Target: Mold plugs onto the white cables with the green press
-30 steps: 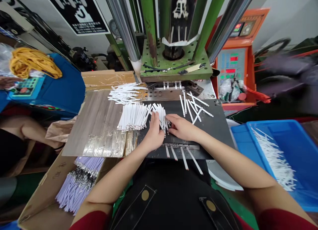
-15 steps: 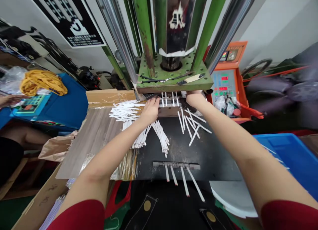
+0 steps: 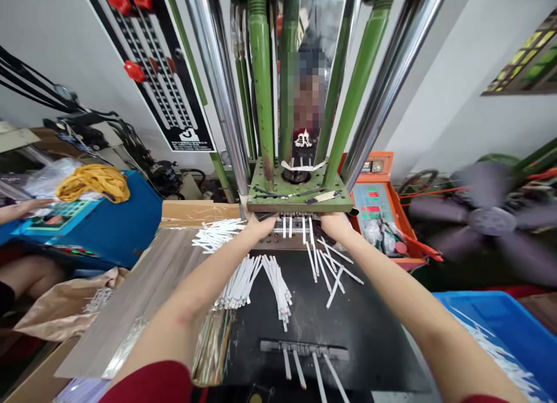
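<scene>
Yellow cord bundle (image 3: pixel 93 182) atop blue machine housing (image 3: pixel 130 217), upper left; co-worker's forearm (image 3: pixel 21 209) just above teal keypad (image 3: pixel 54 213), far left; black-and-white wall chart (image 3: pixel 174 101), top left of centre; brown paper bag (image 3: pixel 56 310), lower left; orange control cabinet (image 3: pixel 374 203), right of centre; blurred floor fan (image 3: pixel 491 220), far right; blue plastic crate (image 3: pixel 491 322), lower right.

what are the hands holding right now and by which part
It cannot be told for sure. The left hand and right hand are at either end of the metal fixture under the press, but the fingers are hidden.
</scene>
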Available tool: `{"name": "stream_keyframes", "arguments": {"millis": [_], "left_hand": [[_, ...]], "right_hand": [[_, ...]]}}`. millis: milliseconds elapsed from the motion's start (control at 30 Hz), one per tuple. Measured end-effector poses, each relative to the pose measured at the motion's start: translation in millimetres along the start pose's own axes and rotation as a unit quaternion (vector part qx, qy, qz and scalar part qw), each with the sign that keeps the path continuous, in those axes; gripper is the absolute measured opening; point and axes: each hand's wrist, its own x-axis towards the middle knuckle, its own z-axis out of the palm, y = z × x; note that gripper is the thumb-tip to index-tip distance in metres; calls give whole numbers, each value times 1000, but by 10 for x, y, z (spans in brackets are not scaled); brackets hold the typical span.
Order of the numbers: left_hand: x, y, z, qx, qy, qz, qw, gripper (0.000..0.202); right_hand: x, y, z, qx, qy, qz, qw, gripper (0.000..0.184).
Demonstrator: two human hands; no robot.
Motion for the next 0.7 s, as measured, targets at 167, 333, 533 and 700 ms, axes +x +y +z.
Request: {"name": "stream_keyframes", "arguments": {"millis": [167, 333, 533, 700], "left_hand": [[-854, 192, 281, 242, -234, 188, 923, 24], [-1570, 306, 574, 357, -352, 270, 822, 25], [-1658, 311, 579, 394, -358, 255, 807, 22], [-1754, 250, 585, 411, -323, 261, 812, 28]], "right_hand": [[-1220, -66, -151, 156, 7, -183, 971, 37], [-1965, -262, -100, 195, 192, -270, 923, 25], [-1702, 35, -209, 241, 256, 65, 934, 38], [-1392, -200, -62, 167, -8, 38, 985, 42]]}}
